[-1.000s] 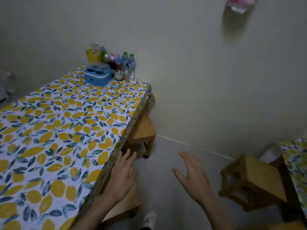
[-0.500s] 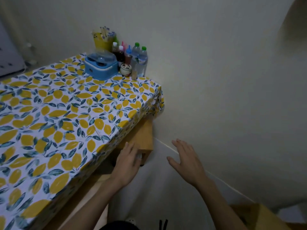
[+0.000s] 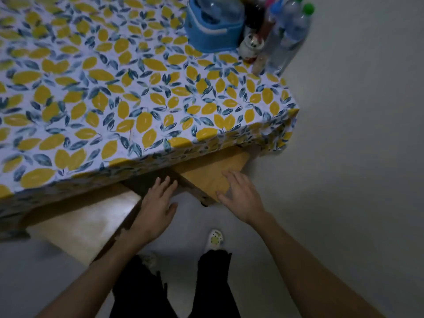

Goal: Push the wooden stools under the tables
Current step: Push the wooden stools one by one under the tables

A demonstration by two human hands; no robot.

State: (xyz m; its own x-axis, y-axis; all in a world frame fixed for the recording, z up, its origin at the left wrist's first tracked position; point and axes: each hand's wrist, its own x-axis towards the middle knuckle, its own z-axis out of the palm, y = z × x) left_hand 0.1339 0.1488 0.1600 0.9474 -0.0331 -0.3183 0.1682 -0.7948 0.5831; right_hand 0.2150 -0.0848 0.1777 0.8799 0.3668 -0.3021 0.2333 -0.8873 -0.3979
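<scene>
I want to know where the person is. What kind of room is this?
Probably a small eating place or a home dining corner. A table with a lemon-print tablecloth stands by a plain wall, bottles and a blue container sit at its corner, and a wooden stool is tucked partly under it.

You have one table in view, covered by one lemon-print tablecloth (image 3: 142, 92). Two wooden stools are present: one yellow-brown stool (image 3: 213, 171) partly under the table corner, and one paler wooden stool (image 3: 85, 223) at lower left. Your two bare hands are counted: left hand (image 3: 158, 210) and right hand (image 3: 241, 198). On the tabletop, count one blue plastic container (image 3: 213, 35), one small white jar (image 3: 250, 48), and two clear green-capped bottles (image 3: 291, 35); further bottles behind them, possibly three, are too crowded to count firmly. One light patterned shoe (image 3: 215, 238) shows clearly.
</scene>
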